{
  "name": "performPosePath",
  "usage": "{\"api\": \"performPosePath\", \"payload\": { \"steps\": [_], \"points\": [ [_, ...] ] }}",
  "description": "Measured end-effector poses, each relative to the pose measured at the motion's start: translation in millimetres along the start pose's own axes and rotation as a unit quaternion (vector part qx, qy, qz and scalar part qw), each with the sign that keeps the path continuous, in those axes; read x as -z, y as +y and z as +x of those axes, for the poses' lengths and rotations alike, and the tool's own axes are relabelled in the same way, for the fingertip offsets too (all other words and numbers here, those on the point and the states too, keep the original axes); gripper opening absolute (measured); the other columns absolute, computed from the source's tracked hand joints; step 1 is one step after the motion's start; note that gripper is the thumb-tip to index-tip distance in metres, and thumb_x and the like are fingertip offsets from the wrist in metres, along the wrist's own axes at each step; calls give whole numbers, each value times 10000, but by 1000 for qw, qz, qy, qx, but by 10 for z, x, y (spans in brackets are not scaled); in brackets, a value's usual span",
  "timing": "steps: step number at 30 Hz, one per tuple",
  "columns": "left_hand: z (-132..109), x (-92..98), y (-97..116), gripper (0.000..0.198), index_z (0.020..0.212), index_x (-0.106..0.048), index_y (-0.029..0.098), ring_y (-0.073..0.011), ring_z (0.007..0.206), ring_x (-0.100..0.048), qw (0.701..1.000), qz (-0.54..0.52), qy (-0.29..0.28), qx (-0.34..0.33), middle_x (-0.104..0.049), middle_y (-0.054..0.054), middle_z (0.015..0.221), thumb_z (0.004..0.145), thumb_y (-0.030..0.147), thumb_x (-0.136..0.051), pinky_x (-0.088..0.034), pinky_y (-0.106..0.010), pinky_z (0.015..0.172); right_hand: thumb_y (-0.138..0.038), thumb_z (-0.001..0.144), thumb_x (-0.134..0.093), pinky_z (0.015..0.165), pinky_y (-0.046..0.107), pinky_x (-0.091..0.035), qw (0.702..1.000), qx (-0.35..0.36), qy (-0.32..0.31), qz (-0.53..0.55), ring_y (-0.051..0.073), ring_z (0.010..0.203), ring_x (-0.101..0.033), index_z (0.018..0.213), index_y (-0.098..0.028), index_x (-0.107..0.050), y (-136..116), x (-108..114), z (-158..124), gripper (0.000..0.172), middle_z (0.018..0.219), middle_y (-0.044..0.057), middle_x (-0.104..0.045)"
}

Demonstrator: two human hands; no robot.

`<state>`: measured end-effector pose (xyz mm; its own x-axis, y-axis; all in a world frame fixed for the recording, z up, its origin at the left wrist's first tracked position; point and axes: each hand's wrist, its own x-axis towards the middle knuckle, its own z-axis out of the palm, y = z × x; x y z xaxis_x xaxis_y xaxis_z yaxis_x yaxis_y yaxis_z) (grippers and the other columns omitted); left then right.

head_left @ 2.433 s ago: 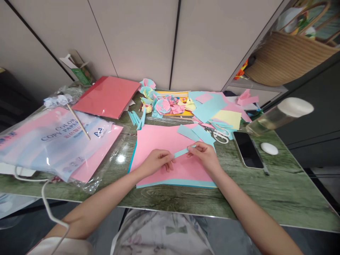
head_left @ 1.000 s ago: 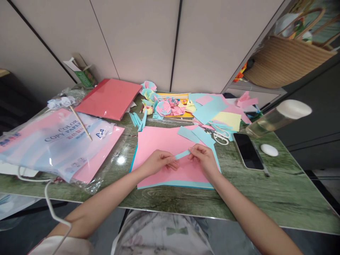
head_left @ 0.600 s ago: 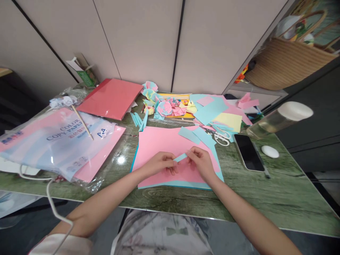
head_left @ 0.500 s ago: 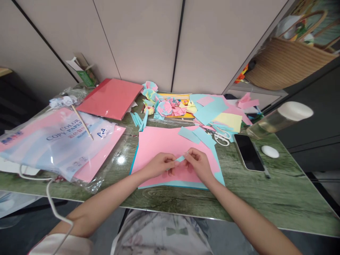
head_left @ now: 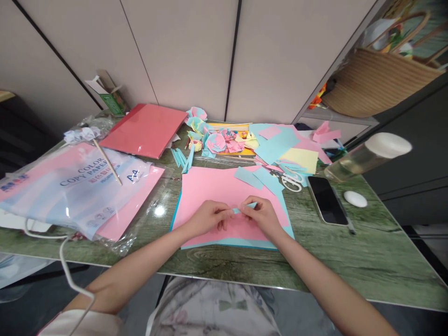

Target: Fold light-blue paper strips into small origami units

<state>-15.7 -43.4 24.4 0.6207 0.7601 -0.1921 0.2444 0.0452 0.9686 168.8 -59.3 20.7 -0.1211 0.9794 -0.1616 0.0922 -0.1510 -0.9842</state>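
Note:
Both my hands pinch a small light-blue paper strip (head_left: 236, 211) just above a pink sheet (head_left: 206, 186). My left hand (head_left: 212, 217) grips the strip's left end between thumb and forefinger. On its other side, my right hand (head_left: 259, 212) holds it too, and a blue end sticks up past the fingers. Beneath the pink sheet, blue sheets show along the edges. Cut blue paper pieces (head_left: 249, 177) lie on its upper right part. Folded blue strips (head_left: 179, 157) rest beyond its upper left corner.
Behind lie paper flowers (head_left: 216, 143), a red folder (head_left: 145, 128) and loose coloured sheets (head_left: 276, 144). White-handled scissors (head_left: 292, 182), a phone (head_left: 328, 200), a white oval object (head_left: 355, 199) and a clear cup (head_left: 367, 156) are at right. A plastic paper pack (head_left: 80, 186) covers the left.
My right fingers have slid left along the strip, closer to my left hand, and more of its blue end now shows above them. The things around look unmoved.

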Motion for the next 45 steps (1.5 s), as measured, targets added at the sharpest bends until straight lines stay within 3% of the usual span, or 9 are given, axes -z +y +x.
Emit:
{"api": "performPosePath", "payload": {
  "steps": [4,9,15,21,26,33,39,45],
  "points": [
    [17,48,-30,317,634,-579,119,-83,436,-498,1000,-8,7,-12,-577,1,502,795,366,-460,-385,-183,452,-350,692,-611,469,219,-420,999,12,-32,9,108,478,-549,706,-152,-611,5,71,39,198,581,19,-631],
    [24,88,-36,337,664,-610,98,-102,498,-553,999,-49,-10,-22,-643,-49,595,806,358,-449,-420,-194,490,-364,689,-612,474,224,-433,999,23,-22,0,115,485,-570,706,-149,-617,-2,125,65,216,591,30,-644],
    [18,103,-19,297,662,-601,100,-100,463,-543,999,-48,13,-13,-626,-36,547,796,329,-467,-424,-196,479,-409,685,-602,516,256,-473,999,12,-39,3,144,532,-608,770,-150,-602,-10,162,90,272,628,46,-666],
    [4,120,-17,285,710,-599,104,-106,543,-557,999,-33,5,-17,-645,-56,650,801,333,-455,-433,-203,525,-398,702,-589,505,246,-452,999,37,-31,-14,125,507,-589,744,-158,-593,-3,191,97,244,609,28,-655],
    [15,147,-45,312,706,-600,104,-107,498,-548,1000,-7,-6,-3,-611,-33,557,786,377,-474,-410,-197,484,-383,702,-593,496,243,-447,999,47,-21,-6,119,488,-581,754,-153,-598,0,208,103,236,599,26,-651],
    [33,182,-53,338,780,-619,88,-109,529,-561,996,-73,-46,-1,-634,-63,620,797,385,-460,-407,-199,496,-366,700,-600,506,250,-454,999,42,-32,10,123,493,-583,759,-149,-597,7,261,127,225,593,27,-650],
    [24,203,-45,344,729,-603,81,-113,515,-552,995,-93,-23,-10,-618,-64,588,797,385,-459,-400,-206,488,-361,709,-592,512,247,-452,998,44,-19,28,118,495,-582,772,-149,-601,16,306,133,222,602,30,-649],
    [13,208,-25,306,753,-606,82,-116,528,-548,995,-86,-44,-13,-618,-65,610,801,336,-444,-410,-219,514,-368,701,-598,506,244,-448,999,40,-22,24,112,485,-572,751,-151,-597,-8,292,126,222,587,20,-641]
  ]
}}
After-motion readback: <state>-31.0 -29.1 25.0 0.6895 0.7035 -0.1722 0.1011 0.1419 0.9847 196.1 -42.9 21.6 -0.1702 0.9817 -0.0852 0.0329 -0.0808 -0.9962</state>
